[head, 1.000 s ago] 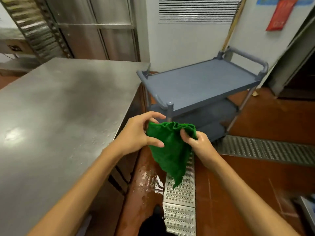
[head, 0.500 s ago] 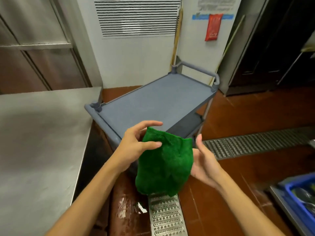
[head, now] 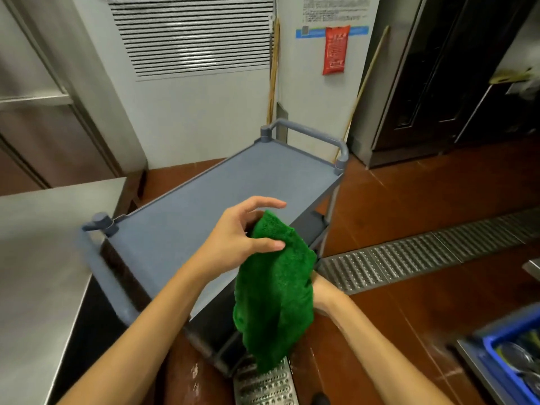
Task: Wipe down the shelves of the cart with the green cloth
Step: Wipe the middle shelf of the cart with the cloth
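A grey-blue cart (head: pixel 204 200) with handles at both ends stands in front of me, its bare top shelf facing up and lower shelves mostly hidden beneath. The green cloth (head: pixel 274 290) hangs in the air over the cart's near right edge. My left hand (head: pixel 239 238) pinches the cloth's top between thumb and fingers. My right hand (head: pixel 323 293) is behind the hanging cloth, mostly hidden, touching its right side; whether it grips the cloth I cannot see.
A stainless steel table (head: pixel 38 258) runs along the left, close to the cart. Metal drain grates (head: pixel 409 258) cross the red tiled floor. A blue crate (head: pixel 514 358) with utensils sits at lower right. Broom handles (head: pixel 273 71) lean on the wall behind.
I have stepped closer and the cart now fills the centre. The cloth has swung to hang lower, and my right hand has dropped behind its right side.
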The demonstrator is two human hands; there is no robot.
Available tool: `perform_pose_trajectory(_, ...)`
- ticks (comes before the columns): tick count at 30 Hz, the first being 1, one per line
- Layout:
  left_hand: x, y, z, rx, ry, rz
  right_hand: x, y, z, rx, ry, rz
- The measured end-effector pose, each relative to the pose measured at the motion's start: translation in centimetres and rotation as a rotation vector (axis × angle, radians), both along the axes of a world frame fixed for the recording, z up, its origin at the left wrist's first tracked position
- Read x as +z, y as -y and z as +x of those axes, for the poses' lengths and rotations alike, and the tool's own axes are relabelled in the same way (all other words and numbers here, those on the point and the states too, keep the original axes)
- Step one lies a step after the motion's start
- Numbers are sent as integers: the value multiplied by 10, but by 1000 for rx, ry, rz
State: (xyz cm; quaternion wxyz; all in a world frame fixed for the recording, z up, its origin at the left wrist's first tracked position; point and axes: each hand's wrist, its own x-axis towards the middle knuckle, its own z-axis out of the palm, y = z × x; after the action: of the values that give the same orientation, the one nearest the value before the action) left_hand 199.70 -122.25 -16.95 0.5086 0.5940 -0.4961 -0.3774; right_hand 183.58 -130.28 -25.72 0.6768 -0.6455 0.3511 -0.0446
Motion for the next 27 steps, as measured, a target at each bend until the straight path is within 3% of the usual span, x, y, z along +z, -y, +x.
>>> perform_pose_trajectory(3,3,42,-2,79,-56,-3,-3,42,-1,61,-32,56)
perform_pose_trajectory(7,1,92,-8,196,-71,-26,-5,89,-6,39,-55,403)
perform_pose_trajectory(10,-14,119,-8,262,-46,-30,-6,116,-6,-40,68,641)
perform_pose_trajectory(13,-36,136,-2,310,1,-6,-14,131,-2,-91,183,752)
perform_pose_trajectory(17,-76,150,15,522,5,-1,-27,149,5,-67,372,971)
perform_pose_trajectory(22,-137,151,42,712,-9,120,-53,187,31,-211,446,1025)
perform_pose_trajectory(27,-185,168,75,825,166,193,-53,228,75,-275,523,979)
